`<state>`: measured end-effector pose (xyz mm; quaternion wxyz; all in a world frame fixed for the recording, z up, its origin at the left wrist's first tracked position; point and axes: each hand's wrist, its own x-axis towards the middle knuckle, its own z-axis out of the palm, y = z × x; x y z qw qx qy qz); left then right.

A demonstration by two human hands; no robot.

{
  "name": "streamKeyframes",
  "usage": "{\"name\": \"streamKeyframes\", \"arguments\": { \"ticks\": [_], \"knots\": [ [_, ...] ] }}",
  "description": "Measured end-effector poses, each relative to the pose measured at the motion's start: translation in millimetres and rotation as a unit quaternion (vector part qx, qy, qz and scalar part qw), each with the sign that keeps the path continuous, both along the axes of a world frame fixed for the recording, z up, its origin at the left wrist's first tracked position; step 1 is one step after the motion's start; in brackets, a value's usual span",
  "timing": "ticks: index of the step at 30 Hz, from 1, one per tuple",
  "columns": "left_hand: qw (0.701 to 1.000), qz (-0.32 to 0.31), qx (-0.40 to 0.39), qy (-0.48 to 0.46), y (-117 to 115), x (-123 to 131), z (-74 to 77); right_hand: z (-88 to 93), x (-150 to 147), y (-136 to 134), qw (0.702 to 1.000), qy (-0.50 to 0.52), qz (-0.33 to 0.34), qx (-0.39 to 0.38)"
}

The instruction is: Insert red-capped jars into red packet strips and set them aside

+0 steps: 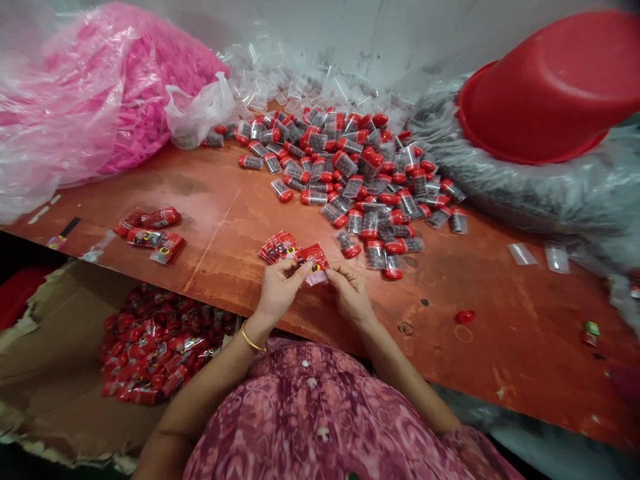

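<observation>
My left hand (280, 288) and my right hand (350, 288) meet at the near edge of a reddish wooden table (500, 333). Both pinch one small red printed packet (315, 259) between their fingertips. A short stack of the same red packets (277, 247) lies just beyond my left hand. Past my right hand spreads a big pile of small clear vials with red caps (360, 173). A gold bangle sits on my left wrist.
A few filled red packets (150, 230) lie at the table's left. A cardboard box (45, 373) below holds many filled packets (160, 340). A pink plastic bag (90, 93) sits far left, a red basin (555, 87) on a grey bag far right. A loose red cap (465, 316) lies near.
</observation>
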<state>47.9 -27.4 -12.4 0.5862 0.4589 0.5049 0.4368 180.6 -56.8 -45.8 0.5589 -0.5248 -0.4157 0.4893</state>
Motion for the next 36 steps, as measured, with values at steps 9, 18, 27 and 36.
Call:
{"name": "streamKeyframes", "arguments": {
  "ticks": [9, 18, 27, 36],
  "knots": [
    [0.998, 0.06, -0.034, 0.013, -13.5, 8.8, -10.0, -5.3, -13.4, -0.4, 0.999, -0.002, -0.039, -0.019],
    [0.983, 0.036, -0.154, -0.097, -18.3, 13.0, -8.8, -1.2, -8.8, 2.2, 0.986, -0.146, -0.066, 0.047],
    [0.952, 0.06, -0.257, -0.158, -7.0, 11.6, -3.3, -5.9, 0.1, 8.6, 0.979, -0.191, 0.036, 0.055],
    [0.941, 0.071, -0.245, -0.221, 5.2, 0.8, 1.8, 1.0, 66.2, 40.4, 0.71, -0.7, -0.065, 0.041]
  ]
}}
